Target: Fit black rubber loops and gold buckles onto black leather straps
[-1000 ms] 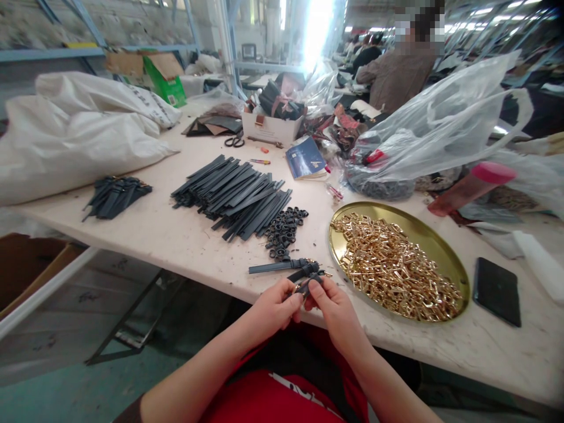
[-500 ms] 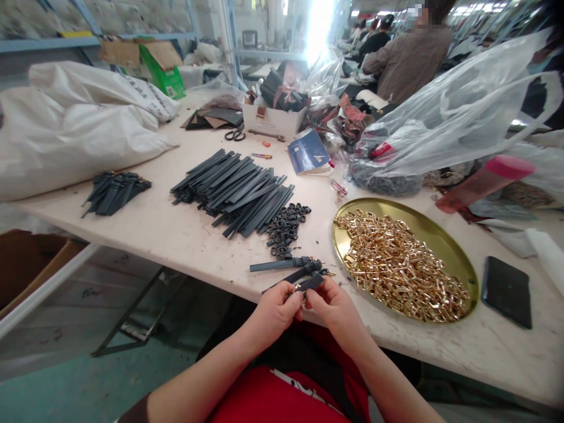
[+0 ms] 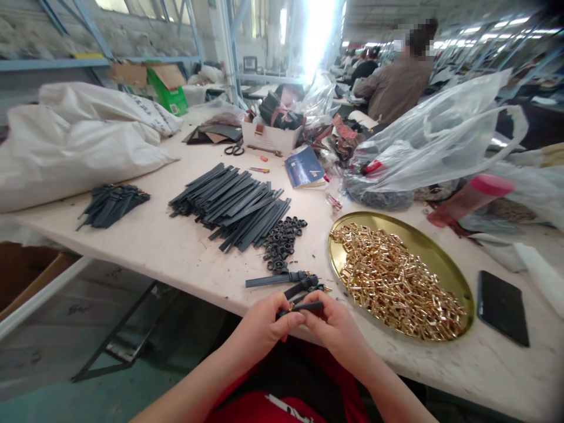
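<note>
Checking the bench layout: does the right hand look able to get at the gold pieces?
Probably yes: the gold pieces lie uncovered in the tray near the right hand, though that hand holds a dark strap.

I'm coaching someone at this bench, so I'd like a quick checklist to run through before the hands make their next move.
1. Strap secured: ok; the left hand and right hand both hold the dark strap.
2. Gold fitting seated on it: cannot tell; fingers hide much of it.
3. Metal pieces contained: ok; the heap lies inside the round tray.
4. Loops on the bench: ok; heaped beside the plain straps.
5. Space just beyond the hands free: not ok; fitted straps lie there.
</note>
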`<action>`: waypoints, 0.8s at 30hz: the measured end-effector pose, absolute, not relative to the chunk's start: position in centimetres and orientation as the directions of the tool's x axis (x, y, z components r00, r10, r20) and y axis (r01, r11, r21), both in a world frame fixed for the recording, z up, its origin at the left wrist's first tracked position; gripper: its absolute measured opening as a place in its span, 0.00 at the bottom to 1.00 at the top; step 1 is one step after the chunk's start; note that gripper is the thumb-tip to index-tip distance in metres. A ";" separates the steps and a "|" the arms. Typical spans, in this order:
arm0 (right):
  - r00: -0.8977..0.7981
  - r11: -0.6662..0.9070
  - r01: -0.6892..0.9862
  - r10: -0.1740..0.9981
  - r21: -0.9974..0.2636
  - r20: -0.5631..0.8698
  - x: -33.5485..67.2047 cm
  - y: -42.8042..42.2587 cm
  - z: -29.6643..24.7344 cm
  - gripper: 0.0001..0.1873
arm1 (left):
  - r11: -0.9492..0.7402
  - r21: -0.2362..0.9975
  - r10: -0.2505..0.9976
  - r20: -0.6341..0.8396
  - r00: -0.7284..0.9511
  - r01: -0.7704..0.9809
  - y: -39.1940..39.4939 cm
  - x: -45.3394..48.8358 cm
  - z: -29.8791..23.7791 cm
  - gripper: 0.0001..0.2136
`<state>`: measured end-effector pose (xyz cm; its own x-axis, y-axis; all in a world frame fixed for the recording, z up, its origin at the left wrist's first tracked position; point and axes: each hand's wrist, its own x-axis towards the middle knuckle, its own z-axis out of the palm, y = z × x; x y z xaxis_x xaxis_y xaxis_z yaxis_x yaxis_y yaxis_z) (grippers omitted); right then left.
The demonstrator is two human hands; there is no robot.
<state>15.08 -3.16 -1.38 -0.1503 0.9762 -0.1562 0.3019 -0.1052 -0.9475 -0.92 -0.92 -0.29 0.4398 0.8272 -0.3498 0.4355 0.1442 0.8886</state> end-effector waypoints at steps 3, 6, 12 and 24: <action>-0.219 -0.049 0.377 0.965 -0.925 -0.141 15.2 -2.2 -0.6 0.07 | 0.190 0.881 0.838 -0.375 0.396 0.433 0.4 -1.0 -0.7 0.13; -0.399 -0.045 0.366 0.895 -0.930 -0.201 16.0 -0.2 0.1 0.07 | 0.285 0.881 0.843 -0.418 0.339 0.377 1.5 -1.0 -1.3 0.11; -0.216 0.061 0.552 0.974 -0.831 -0.072 18.1 9.9 -1.9 0.14 | 0.228 0.913 0.840 -0.360 0.406 0.338 3.6 -1.4 -1.5 0.14; -0.067 0.009 0.732 0.996 -0.681 -0.058 19.0 14.1 -3.7 0.08 | 0.129 0.916 0.929 -0.246 0.278 0.380 5.8 -1.3 -2.0 0.15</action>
